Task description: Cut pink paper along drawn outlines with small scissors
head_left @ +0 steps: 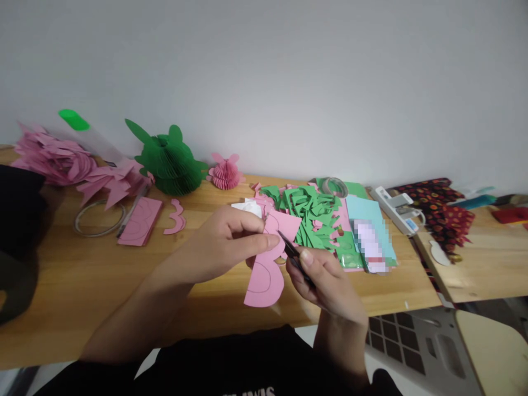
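My left hand (229, 236) pinches a pink paper piece (266, 283) between thumb and fingers. Curved pencil lines run along the paper, and its right edge is scalloped. My right hand (328, 280) grips black scissors (292, 253), their blades pointing up and left at the paper's right edge. My fingers hide most of the handles. To the left on the table lie a folded pink paper stack (140, 221) with a drawn outline and a small wavy pink cutout (176, 217).
Behind my hands are green paper scraps (309, 212) and a tape roll (335, 187). A green honeycomb paper figure (173, 162) and a smaller pink one (226, 173) stand by the wall. A power strip (398, 212) lies right; a large tape ring (99, 235) lies left.
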A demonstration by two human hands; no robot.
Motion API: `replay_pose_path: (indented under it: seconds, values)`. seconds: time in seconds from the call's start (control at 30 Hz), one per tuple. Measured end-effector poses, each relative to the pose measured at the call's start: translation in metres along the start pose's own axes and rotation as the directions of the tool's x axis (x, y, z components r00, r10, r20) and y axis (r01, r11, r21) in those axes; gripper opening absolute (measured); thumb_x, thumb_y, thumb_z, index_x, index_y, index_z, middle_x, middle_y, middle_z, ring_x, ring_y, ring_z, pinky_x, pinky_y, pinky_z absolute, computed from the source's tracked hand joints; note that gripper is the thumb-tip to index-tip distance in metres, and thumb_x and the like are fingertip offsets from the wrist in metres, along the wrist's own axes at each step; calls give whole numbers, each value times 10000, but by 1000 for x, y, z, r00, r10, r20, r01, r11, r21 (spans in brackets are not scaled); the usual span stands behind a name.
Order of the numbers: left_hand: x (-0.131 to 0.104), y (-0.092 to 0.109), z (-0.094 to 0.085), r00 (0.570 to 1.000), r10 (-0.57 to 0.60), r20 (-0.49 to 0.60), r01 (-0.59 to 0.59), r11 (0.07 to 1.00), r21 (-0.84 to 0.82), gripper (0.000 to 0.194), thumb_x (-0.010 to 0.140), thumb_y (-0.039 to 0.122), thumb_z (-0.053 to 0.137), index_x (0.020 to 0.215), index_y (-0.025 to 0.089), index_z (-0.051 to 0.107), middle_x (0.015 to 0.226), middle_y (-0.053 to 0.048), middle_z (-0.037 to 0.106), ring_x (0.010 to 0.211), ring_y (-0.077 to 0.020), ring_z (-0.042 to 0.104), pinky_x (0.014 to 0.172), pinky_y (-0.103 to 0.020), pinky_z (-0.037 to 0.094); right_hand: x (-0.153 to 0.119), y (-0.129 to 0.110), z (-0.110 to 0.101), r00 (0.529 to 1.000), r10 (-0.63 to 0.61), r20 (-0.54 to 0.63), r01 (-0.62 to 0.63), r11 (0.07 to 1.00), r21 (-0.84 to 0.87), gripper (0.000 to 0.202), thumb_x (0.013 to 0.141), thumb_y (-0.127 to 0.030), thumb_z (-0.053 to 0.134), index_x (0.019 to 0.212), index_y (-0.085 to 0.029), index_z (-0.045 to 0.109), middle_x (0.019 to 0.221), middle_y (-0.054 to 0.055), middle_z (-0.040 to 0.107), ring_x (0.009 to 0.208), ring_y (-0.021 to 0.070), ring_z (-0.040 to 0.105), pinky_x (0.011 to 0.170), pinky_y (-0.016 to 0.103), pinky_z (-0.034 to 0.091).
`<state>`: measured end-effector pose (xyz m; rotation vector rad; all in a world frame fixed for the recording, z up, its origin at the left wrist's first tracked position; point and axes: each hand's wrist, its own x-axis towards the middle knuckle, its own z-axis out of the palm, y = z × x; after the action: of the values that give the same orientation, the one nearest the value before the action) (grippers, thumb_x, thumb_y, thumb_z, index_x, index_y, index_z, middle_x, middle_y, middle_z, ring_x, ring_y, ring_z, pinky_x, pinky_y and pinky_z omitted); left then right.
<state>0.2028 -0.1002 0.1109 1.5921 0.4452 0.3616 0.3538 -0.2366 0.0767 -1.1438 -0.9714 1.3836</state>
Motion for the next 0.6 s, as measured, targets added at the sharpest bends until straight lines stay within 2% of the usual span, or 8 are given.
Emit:
replay_pose_path:
  seconds: [0.2,0.6]
  values:
    - [1,1,1,1000,3,-6,-3,999,-41,326,792,194,562,472,173,509,437,55,509,448,-68,488,416,-162,346,0,1,1,1000,17,-9,-17,1000,11,488,959,-536,463,605,-201,431,427,-113,272,321,28,149,311,200,93]
    - [2,2,1,1000,-14,0,14,999,-32,312,793,217,560,485,174,529,451,45,533,460,-80,505,444,-173,380,3,-1,3,999,28,-29,-28,1000,5,502,938,-573,474,602,-202,428,415,-119,264,314,27,146,303,200,88]
